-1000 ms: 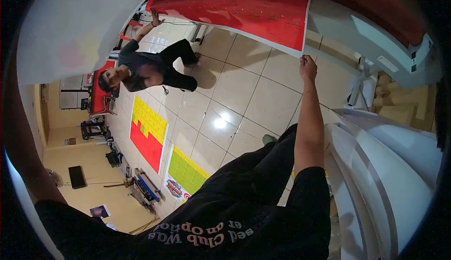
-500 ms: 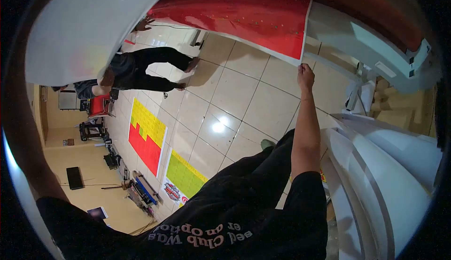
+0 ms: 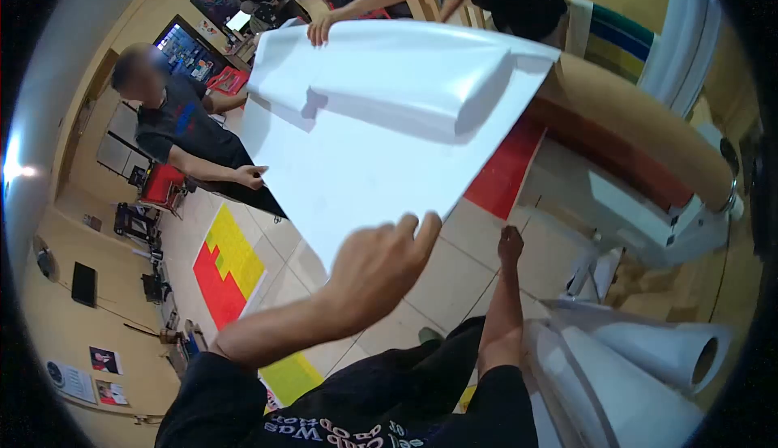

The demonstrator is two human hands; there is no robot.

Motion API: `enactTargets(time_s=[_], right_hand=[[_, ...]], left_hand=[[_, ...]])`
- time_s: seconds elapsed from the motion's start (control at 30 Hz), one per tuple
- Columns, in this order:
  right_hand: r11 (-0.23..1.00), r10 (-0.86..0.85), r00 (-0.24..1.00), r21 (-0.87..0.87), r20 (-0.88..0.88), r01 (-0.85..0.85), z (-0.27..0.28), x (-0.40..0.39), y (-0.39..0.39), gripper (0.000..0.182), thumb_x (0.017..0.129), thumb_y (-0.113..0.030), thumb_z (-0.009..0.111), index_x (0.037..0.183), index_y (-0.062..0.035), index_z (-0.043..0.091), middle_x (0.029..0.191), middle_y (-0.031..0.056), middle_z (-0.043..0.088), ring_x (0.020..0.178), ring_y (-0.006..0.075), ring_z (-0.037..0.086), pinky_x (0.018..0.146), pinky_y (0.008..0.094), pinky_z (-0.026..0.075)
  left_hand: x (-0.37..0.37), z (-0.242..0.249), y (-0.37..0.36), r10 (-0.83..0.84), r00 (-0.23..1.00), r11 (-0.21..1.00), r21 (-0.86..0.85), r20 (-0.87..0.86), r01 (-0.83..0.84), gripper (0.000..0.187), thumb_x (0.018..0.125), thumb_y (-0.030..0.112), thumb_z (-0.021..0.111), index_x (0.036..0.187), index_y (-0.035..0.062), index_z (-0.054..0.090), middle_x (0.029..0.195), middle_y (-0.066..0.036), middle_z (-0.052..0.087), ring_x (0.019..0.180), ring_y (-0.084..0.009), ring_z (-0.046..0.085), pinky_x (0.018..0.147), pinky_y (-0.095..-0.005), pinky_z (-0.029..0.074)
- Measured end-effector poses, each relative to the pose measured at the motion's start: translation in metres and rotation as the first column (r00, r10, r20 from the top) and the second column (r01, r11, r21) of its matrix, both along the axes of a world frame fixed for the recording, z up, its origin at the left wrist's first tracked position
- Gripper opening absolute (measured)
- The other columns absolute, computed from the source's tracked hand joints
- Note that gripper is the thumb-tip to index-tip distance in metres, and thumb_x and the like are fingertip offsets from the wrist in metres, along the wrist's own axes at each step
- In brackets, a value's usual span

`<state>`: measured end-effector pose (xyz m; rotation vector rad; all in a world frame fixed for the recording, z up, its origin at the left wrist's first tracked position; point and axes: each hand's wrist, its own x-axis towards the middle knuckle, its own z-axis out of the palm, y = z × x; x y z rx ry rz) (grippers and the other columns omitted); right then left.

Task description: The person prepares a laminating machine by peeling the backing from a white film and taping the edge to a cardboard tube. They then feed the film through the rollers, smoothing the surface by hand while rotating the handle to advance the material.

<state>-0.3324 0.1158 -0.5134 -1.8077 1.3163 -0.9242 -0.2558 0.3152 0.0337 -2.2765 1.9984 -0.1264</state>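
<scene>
My left hand is closed on the near edge of a large white sheet, whose far part bends over in a fold. My right hand is lower and to the right, its fingers closed at the bottom corner of a red printed sheet. The white sheet hides most of the red one. At the left, a co-worker's hand is at the white sheet's side edge. Another co-worker's hand rests on its far edge.
A large machine with a long tan roll stands at the right. White rolls lean beside me. A yellow and red printed sheet and a green one lie on the tiled floor.
My view has tilted up. My left hand and the white sheet have come down in front of me, covering much of the red sheet. A second co-worker has come into view.
</scene>
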Motion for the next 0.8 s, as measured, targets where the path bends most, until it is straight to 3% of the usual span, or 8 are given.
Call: enactTargets(time_s=[0.1, 0.17, 0.3, 0.37, 0.47, 0.53, 0.63, 0.8], right_hand=[[0.997, 0.05, 0.998, 0.057, -0.047, -0.047, 0.022, -0.003, 0.0, 0.019, 0.093, -0.022, 0.055, 0.094, -0.0037, 0.062, 0.094, 0.0156, 0.066, 0.089, 0.0357, 0.062, 0.079, 0.0429, 0.05], [0.997, 0.065, 0.997, 0.048, -0.035, -0.064, 0.013, -0.002, -0.003, 0.02, 0.092, -0.021, 0.055, 0.093, -0.0026, 0.061, 0.092, 0.0168, 0.065, 0.088, 0.0364, 0.062, 0.078, 0.0432, 0.049], [0.993, 0.101, 0.984, 0.066, -0.144, -0.093, 0.018, -0.001, -0.005, 0.02, 0.093, -0.02, 0.052, 0.093, -0.0008, 0.06, 0.093, 0.018, 0.065, 0.089, 0.0362, 0.062, 0.078, 0.0459, 0.049], [0.979, 0.157, 0.964, -0.099, -0.215, -0.181, 0.007, -0.003, -0.005, 0.021, 0.093, -0.02, 0.05, 0.096, -0.0016, 0.061, 0.096, 0.0175, 0.065, 0.093, 0.0358, 0.062, 0.08, 0.0484, 0.049], [0.947, 0.216, 0.917, 0.3, -0.334, -0.113, 0.044, -0.002, -0.007, 0.02, 0.092, -0.023, 0.05, 0.099, -0.007, 0.06, 0.102, 0.0153, 0.064, 0.1, 0.0344, 0.061, 0.079, 0.0498, 0.049], [0.961, 0.231, 0.899, 0.234, -0.371, -0.15, 0.048, -0.007, -0.007, 0.02, 0.092, -0.028, 0.051, 0.097, -0.0105, 0.06, 0.098, 0.0115, 0.065, 0.095, 0.035, 0.062, 0.076, 0.0501, 0.049], [0.95, 0.311, 0.821, 0.134, -0.479, -0.282, 0.053, -0.015, -0.012, 0.019, 0.086, -0.031, 0.057, 0.092, -0.0134, 0.063, 0.09, 0.0095, 0.068, 0.089, 0.0336, 0.064, 0.075, 0.0502, 0.049], [0.859, 0.512, 0.706, 0.306, -0.489, -0.411, 0.075, -0.017, -0.03, 0.024, 0.078, -0.033, 0.063, 0.09, -0.0123, 0.068, 0.091, 0.0098, 0.07, 0.089, 0.0296, 0.066, 0.077, 0.0477, 0.05]], left_hand=[[-0.002, -0.038, 0.005, 0.074, 0.975, 0.997, 0.032, -0.208, -0.069, 0.029, 0.094, 0.025, 0.055, 0.112, 0.0037, 0.049, 0.081, -0.012, 0.062, 0.065, -0.0296, 0.066, 0.052, -0.0388, 0.051], [-0.007, -0.048, 0.007, 0.151, 0.925, 0.971, 0.226, -0.348, -0.073, 0.045, 0.091, 0.039, 0.058, 0.12, 0.0047, 0.049, 0.092, -0.018, 0.062, 0.076, -0.0337, 0.066, 0.062, -0.0444, 0.054], [-0.006, -0.075, 0.021, -0.026, 0.931, 0.895, 0.406, -0.363, 0.183, 0.053, 0.089, 0.039, 0.061, 0.127, 0.004, 0.048, 0.096, -0.017, 0.063, 0.084, -0.0324, 0.066, 0.068, -0.0407, 0.054], [-0.005, -0.091, 0.028, -0.066, 0.924, 0.794, 0.541, -0.377, 0.277, 0.054, 0.089, 0.039, 0.059, 0.129, 0.0049, 0.047, 0.104, -0.019, 0.062, 0.093, -0.0337, 0.065, 0.08, -0.0447, 0.052], [-0.01, -0.105, 0.042, 0.003, 0.909, 0.729, 0.623, -0.417, 0.284, 0.051, 0.09, 0.038, 0.056, 0.131, 0.0078, 0.047, 0.107, -0.016, 0.063, 0.098, -0.0332, 0.063, 0.082, -0.0453, 0.051], [-0.009, -0.126, 0.048, 0.034, 0.894, 0.671, 0.673, -0.446, 0.31, 0.05, 0.09, 0.037, 0.054, 0.13, 0.0082, 0.048, 0.107, -0.017, 0.063, 0.101, -0.0344, 0.063, 0.081, -0.0452, 0.052], [-0.003, -0.144, 0.068, 0.084, 0.826, 0.797, 0.535, -0.557, 0.28, 0.046, 0.088, 0.043, 0.054, 0.117, 0.0074, 0.057, 0.101, -0.018, 0.066, 0.094, -0.0372, 0.066, 0.08, -0.0479, 0.053], [0.022, -0.153, 0.08, 0.383, 0.782, 0.806, 0.592, -0.491, -0.023, 0.058, 0.088, 0.051, 0.053, 0.131, 0.0124, 0.05, 0.11, -0.018, 0.064, 0.105, -0.0352, 0.062, 0.087, -0.0469, 0.051]])
